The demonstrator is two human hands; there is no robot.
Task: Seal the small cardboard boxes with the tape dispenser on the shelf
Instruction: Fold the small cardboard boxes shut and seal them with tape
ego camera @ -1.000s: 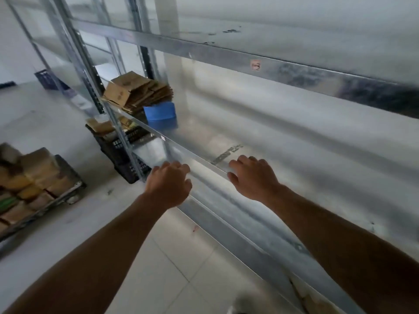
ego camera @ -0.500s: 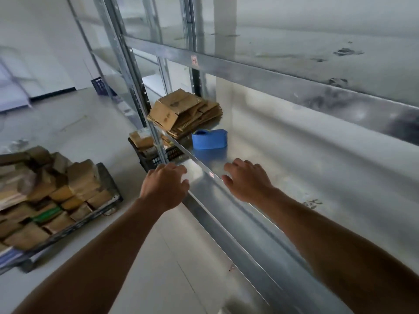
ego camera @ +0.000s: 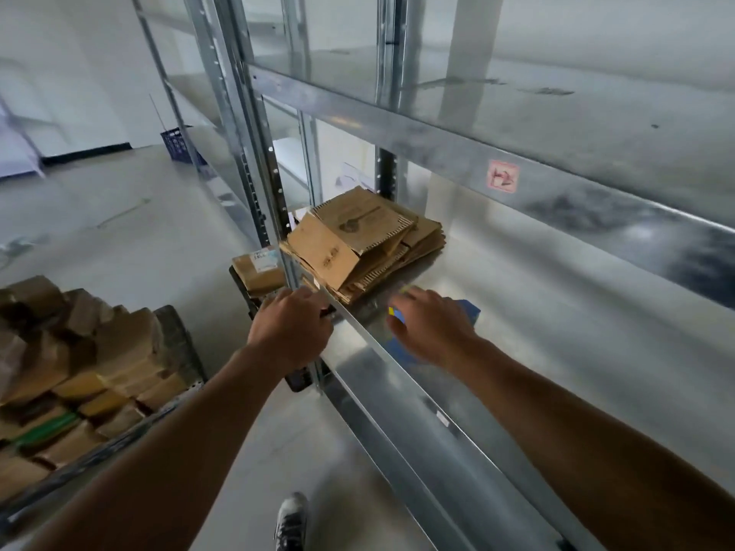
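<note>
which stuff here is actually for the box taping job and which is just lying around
For the job:
- blue tape dispenser, under the right hand
- stack of flattened cardboard boxes
- shelf both sit on

Just lying about:
- labelled parcel in a black crate
- piled brown parcels on the left
- blue basket far back
- red sticker

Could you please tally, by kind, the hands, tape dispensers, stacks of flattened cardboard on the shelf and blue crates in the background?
Hands: 2, left hand and right hand
Tape dispensers: 1, blue tape dispenser partly under the right hand
Stacks of flattened cardboard: 1, cardboard stack
Blue crates: 1, blue crate
Total: 5
</note>
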